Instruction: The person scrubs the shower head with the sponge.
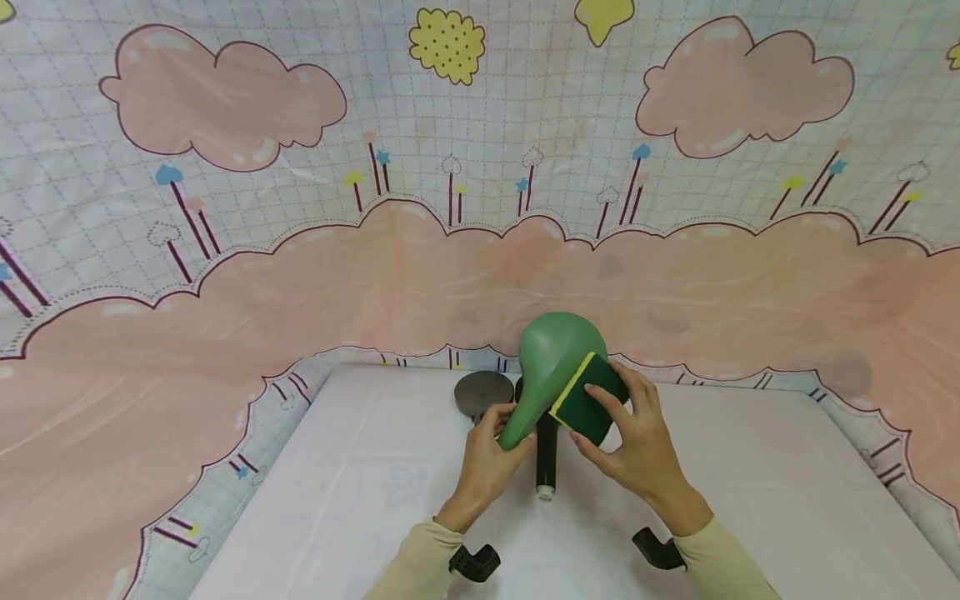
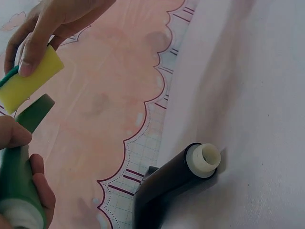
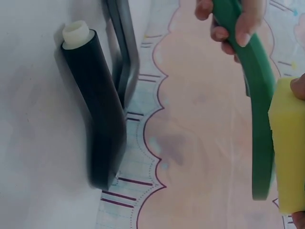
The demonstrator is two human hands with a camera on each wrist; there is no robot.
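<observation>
My left hand (image 1: 480, 471) grips the narrow handle of a green handheld shower head (image 1: 561, 348), whose round head tilts up and away from me. A whitish end piece shows at the bottom of that handle in the left wrist view. My right hand (image 1: 647, 454) pinches a sponge (image 1: 597, 406) with a dark green scouring side and a yellow foam side. In the right wrist view the yellow foam (image 3: 288, 152) faces the edge of the green head (image 3: 262, 143) and appears to touch it. Both things are held above the table.
On the white table (image 1: 360, 500) lies a black shower head (image 1: 546, 462) with a white threaded end, directly below the hands. A dark grey round-headed shower head (image 1: 482, 394) is to its left. Patterned cloth (image 1: 450, 283) hangs behind the table.
</observation>
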